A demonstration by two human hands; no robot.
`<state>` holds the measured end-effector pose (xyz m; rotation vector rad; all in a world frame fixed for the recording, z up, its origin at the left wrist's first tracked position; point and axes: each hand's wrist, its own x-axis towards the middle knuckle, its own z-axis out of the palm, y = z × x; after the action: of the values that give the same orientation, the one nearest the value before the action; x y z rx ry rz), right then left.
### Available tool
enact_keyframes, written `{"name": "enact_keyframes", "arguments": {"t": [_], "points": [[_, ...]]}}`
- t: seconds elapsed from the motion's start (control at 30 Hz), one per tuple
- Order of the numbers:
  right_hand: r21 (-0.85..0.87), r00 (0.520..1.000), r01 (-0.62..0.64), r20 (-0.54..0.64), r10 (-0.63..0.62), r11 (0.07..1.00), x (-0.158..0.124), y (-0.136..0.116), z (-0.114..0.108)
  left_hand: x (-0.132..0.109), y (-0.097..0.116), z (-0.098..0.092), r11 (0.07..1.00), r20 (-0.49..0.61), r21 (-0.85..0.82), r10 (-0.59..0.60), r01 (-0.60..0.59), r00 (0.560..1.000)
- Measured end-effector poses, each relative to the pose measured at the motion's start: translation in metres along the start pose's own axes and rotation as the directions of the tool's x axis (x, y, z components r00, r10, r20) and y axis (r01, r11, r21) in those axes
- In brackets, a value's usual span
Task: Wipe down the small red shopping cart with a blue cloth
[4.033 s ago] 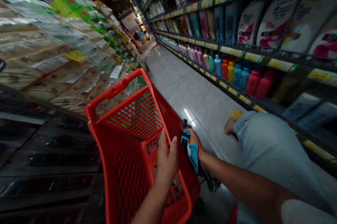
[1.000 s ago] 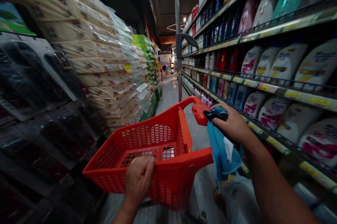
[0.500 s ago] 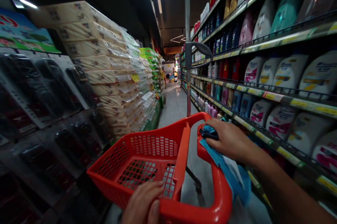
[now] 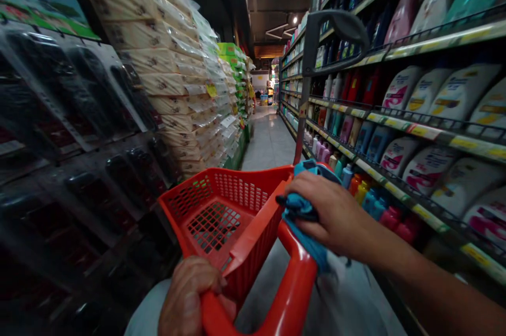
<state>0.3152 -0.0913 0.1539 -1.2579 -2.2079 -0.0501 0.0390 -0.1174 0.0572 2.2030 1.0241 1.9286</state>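
Note:
My left hand (image 4: 192, 291) is closed round the near left part of the red handle frame (image 4: 292, 288) of a shopping trolley. At the frame's right side, my right hand (image 4: 330, 207) is closed on a blue cloth (image 4: 297, 207), pressing it against the red plastic. Part of the cloth hangs down beyond the frame, and a small dark piece pokes out by the fingers. The trolley's red slotted basket (image 4: 215, 223) tilts away in front of me with nothing visible in it.
Shelves of shampoo bottles (image 4: 429, 167) line the right side. Wrapped paper packs (image 4: 169, 70) are stacked at left, beside a rack of hanging packaged goods (image 4: 114, 178). A metal pole with a grey loop handle (image 4: 336, 41) rises beyond the basket. The tiled aisle (image 4: 264, 141) runs ahead.
The trolley has turned and tilted, its handle frame swinging lower and leftward. My left hand now wraps round the frame. My right hand, with the cloth bunched, has shifted slightly left along it.

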Motion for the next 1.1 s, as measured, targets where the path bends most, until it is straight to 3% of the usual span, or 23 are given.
{"name": "enact_keyframes", "arguments": {"t": [0.07,0.1,0.23,0.37,0.43,0.5,0.53,0.6,0.7,0.77,0.83,0.9,1.0,1.1], "points": [[0.116,0.989,0.132,0.056,-0.14,0.984,-0.006,-0.017,-0.003,-0.001,0.002,-0.003,0.999,-0.002,-0.026,-0.019,0.019,1.0],[0.126,0.988,0.13,0.067,-0.139,0.983,-0.005,-0.017,-0.004,-0.002,0.003,-0.005,0.999,0.009,-0.036,-0.032,0.033,0.999],[-0.058,0.985,-0.099,0.137,0.106,0.993,0.025,0.021,-0.005,-0.007,0.007,-0.006,0.996,0.038,-0.039,-0.08,0.081,0.996],[-0.119,0.888,-0.085,0.441,0.13,0.989,0.071,0.058,0.0,-0.012,0.009,0.0,0.996,0.03,-0.024,-0.081,0.082,0.996],[-0.176,0.835,-0.053,0.532,0.14,0.983,0.09,0.058,0.006,-0.014,0.01,0.002,0.997,0.025,-0.021,-0.08,0.08,0.997],[-0.228,0.772,-0.007,0.618,0.15,0.974,0.099,0.043,0.016,-0.016,0.01,0.002,0.996,0.023,-0.02,-0.081,0.081,0.996],[-0.211,0.736,0.039,0.668,0.115,0.977,0.1,0.03,0.022,-0.017,0.01,0.002,0.996,0.025,-0.02,-0.087,0.087,0.996],[-0.042,0.67,0.178,0.737,-0.09,0.983,0.094,-0.005,0.035,-0.018,0.01,0.001,0.994,0.041,-0.019,-0.107,0.108,0.993],[0.317,0.561,0.376,0.67,-0.486,0.871,0.081,-0.058,0.048,-0.019,0.009,-0.001,0.99,0.045,-0.01,-0.138,0.138,0.989],[0.376,0.515,0.422,0.649,-0.559,0.825,0.079,-0.076,0.048,-0.019,0.008,-0.003,0.99,0.039,-0.017,-0.14,0.141,0.989],[0.247,0.545,0.409,0.705,-0.453,0.878,0.084,-0.07,0.037,-0.016,0.008,-0.006,0.988,0.045,-0.042,-0.145,0.147,0.988],[0.06,0.634,0.335,0.724,-0.272,0.94,0.09,-0.046,0.012,-0.013,0.009,-0.008,0.984,0.05,-0.076,-0.155,0.159,0.987],[-0.074,0.776,0.16,0.625,-0.08,0.984,0.083,0.0,-0.035,-0.008,0.007,-0.012,0.982,0.036,-0.108,-0.154,0.157,0.987],[-0.055,0.88,0.045,0.474,-0.014,0.997,0.045,0.016,-0.059,-0.005,0.001,-0.014,0.978,0.035,-0.14,-0.153,0.156,0.988]]}}
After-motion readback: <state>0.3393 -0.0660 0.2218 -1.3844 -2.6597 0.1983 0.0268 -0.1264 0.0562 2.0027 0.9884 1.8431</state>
